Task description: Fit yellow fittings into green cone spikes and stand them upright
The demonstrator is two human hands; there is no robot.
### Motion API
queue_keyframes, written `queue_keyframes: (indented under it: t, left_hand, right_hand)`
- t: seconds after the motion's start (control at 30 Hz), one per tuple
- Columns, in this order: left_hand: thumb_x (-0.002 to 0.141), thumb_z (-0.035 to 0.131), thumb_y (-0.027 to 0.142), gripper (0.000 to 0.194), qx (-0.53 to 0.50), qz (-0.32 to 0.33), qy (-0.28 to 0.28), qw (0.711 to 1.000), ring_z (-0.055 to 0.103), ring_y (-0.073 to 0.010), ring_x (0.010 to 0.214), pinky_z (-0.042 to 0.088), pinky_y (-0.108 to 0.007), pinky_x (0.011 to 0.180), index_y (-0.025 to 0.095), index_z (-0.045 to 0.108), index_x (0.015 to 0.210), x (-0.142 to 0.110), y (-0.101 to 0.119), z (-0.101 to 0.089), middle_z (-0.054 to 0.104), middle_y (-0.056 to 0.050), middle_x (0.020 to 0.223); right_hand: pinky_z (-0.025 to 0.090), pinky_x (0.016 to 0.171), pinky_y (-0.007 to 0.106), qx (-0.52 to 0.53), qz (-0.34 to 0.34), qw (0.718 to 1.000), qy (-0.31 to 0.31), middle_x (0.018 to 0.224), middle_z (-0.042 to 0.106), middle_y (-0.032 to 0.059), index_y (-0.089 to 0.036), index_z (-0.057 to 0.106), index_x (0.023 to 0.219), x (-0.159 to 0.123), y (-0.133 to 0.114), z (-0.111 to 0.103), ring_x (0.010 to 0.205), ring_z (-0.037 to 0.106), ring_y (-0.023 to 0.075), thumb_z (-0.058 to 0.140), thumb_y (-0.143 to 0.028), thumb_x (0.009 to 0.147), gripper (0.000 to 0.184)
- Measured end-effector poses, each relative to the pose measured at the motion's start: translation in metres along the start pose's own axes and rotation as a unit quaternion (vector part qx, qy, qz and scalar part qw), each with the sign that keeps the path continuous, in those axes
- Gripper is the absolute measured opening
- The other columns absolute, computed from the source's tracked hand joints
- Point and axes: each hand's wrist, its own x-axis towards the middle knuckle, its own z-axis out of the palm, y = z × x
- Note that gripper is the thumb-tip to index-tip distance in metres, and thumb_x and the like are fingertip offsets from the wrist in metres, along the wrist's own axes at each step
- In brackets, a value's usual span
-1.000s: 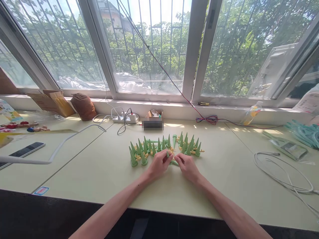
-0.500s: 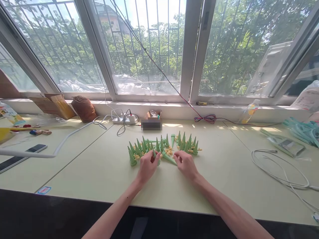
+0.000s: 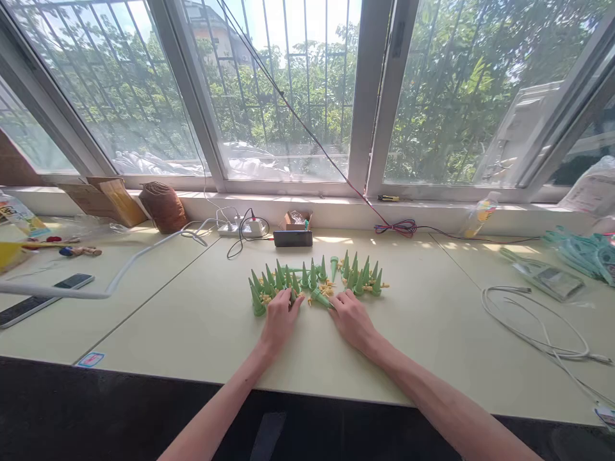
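Note:
Green cone-shaped watering spikes (image 3: 257, 302) stand points up in a cluster on the left of the work area, and more green spikes (image 3: 377, 283) stand on the right. Small yellow valve-like pieces (image 3: 329, 289) lie among them. At the front of the left cluster, my left hand (image 3: 277, 323) has its fingers closed around a green spike, mostly hidden by them. Between the clusters, one green spike (image 3: 319, 297) lies on its side, head toward the back left. My right hand (image 3: 354, 322) has its fingertips closed on that spike's narrow end.
Behind the spikes a phone (image 3: 293, 239) leans against a small cardboard box (image 3: 303, 221). A power strip (image 3: 240, 228) with cables sits by the sill. A white tube (image 3: 144, 251) and another phone (image 3: 72, 282) are at left; a coiled white cable (image 3: 538, 346) lies at right.
My right hand has moved slightly left and taken hold of the lying spike's narrow end. My left hand has shifted a little left and lowered its spike into the row.

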Motion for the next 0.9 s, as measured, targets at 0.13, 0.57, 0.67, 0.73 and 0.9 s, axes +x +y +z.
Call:
queue_keyframes:
  t: [0.13,0.57,0.67,0.73,0.9]
  left_hand:
    - [0.093,0.051,0.04,0.029,0.013,-0.009,0.0,1.0,0.051,-0.0169,0.056,0.04,-0.028,0.058,0.019,0.052,0.073,0.002,-0.001,-0.001,0.056,-0.001,0.067]
    - [0.094,0.053,0.036,0.023,-0.005,0.021,0.038,0.999,0.055,-0.0126,0.052,0.049,-0.028,0.061,0.015,0.058,0.099,-0.003,0.0,-0.006,0.06,-0.002,0.079]
    - [0.094,0.055,0.037,0.026,-0.002,0.037,0.091,0.995,0.053,-0.0094,0.047,0.049,-0.025,0.056,0.014,0.056,0.106,-0.007,0.003,-0.012,0.061,-0.002,0.082]
    - [0.094,0.056,0.035,0.022,0.027,0.067,0.132,0.989,0.051,-0.0079,0.046,0.047,-0.022,0.054,0.014,0.056,0.103,-0.011,0.006,-0.017,0.059,-0.001,0.08]
    - [0.094,0.057,0.031,0.017,0.107,0.197,0.08,0.971,0.056,-0.0091,0.05,0.039,-0.02,0.048,0.016,0.062,0.102,-0.023,0.02,-0.023,0.059,0.001,0.068]
  right_hand:
    - [0.052,0.072,0.037,-0.032,-0.006,0.999,-0.012,0.087,0.062,0.009,-0.018,0.061,0.086,0.001,0.001,0.003,0.086,0.053,0.0253,0.052,-0.003,0.09,0.018]
    - [0.051,0.071,0.035,0.025,-0.007,0.998,0.063,0.084,0.059,0.0075,-0.018,0.06,0.087,0.0,0.001,0.005,0.083,0.052,0.0242,0.055,-0.006,0.093,0.014]
    - [0.05,0.07,0.033,0.052,-0.017,0.994,0.099,0.084,0.059,0.0073,-0.017,0.061,0.092,0.0,0.0,0.002,0.083,0.052,0.0237,0.054,-0.006,0.094,0.014]
    - [0.05,0.069,0.033,0.07,-0.026,0.99,0.122,0.084,0.059,0.0072,-0.018,0.062,0.095,0.0,-0.001,0.0,0.082,0.051,0.0232,0.052,-0.006,0.095,0.015]
    - [0.05,0.066,0.031,0.111,-0.062,0.978,0.165,0.085,0.06,0.0071,-0.019,0.064,0.1,0.0,-0.007,-0.005,0.08,0.051,0.0215,0.049,-0.01,0.098,0.018]
